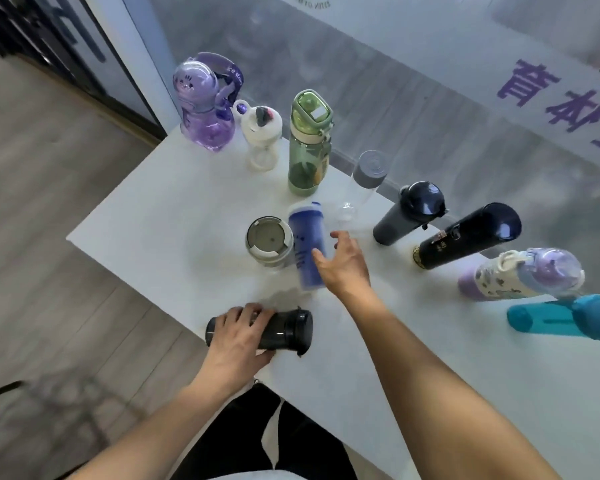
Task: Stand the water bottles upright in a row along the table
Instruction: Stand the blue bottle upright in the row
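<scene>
Bottles stand along the far edge of the white table [146,216]: a purple bottle [203,105], a white one [262,136], a green one [309,143], a clear one with a grey cap [364,181], a dark grey flask [407,213], a black flask [465,237], a purple-and-white bottle [520,275] and a teal one [565,318]. The left hand [238,337] grips a smoky dark bottle [284,329] lying on its side at the near edge, fingers curled over its body. The right hand [343,265], fingers spread and loosely bent, reaches at the tilted blue bottle [305,247] beside an upright grey-lidded tumbler [269,242]; I cannot tell whether it has hold of it.
</scene>
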`<state>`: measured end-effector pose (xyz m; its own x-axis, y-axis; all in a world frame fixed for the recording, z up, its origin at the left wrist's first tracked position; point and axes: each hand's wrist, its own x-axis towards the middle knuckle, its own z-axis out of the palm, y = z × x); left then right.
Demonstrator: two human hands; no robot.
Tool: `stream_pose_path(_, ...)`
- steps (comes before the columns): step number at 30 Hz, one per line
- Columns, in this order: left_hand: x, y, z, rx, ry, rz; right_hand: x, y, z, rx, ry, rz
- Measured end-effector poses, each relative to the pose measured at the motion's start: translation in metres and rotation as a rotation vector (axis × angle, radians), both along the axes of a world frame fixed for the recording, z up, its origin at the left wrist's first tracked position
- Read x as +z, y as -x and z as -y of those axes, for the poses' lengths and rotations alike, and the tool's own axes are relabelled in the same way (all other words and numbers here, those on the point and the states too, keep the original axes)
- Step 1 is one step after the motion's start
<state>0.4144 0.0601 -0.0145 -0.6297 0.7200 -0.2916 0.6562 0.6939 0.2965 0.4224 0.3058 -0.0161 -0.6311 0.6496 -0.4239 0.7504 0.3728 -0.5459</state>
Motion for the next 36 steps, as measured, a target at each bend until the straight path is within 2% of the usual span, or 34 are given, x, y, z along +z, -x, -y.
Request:
stream_pose_path(7, 0.006, 0.004, 0.002, 0.106, -0.122, 0.072, -0.033, 0.055, -0.015, -0.028, 0.161, 0.115)
stream_pose_path(10, 0.008, 0.005, 0.002, 0.120, -0.170, 0.077, -0.039, 0.057, -0.013, -0.090, 0.265, 0.067)
stream_pose_path(13, 0.012, 0.007, 0.000, 0.097, -0.195, 0.068, -0.031, 0.040, -0.015, -0.162, 0.264, -0.016)
stream_pose_path(17, 0.022, 0.007, -0.010, 0.067, -0.243, 0.091, -0.005, -0.003, -0.021, -0.328, 0.274, -0.199)
stream_pose_path(23, 0.039, 0.000, -0.034, -0.029, -0.353, 0.127, 0.028, -0.094, -0.013, -0.476, 0.225, -0.337)
stream_pose_path(28, 0.046, -0.017, -0.061, -0.103, -0.448, 0.292, 0.041, -0.170, -0.003, -0.654, 0.122, -0.471)
stream_pose_path(32, 0.053, -0.041, -0.087, -0.129, -0.468, 0.435, 0.050, -0.224, 0.002, -0.748, 0.043, -0.473)
stream_pose_path(36, 0.067, -0.068, -0.107, -0.176, -0.519, 0.490, 0.050, -0.277, 0.004, -0.826, -0.014, -0.467)
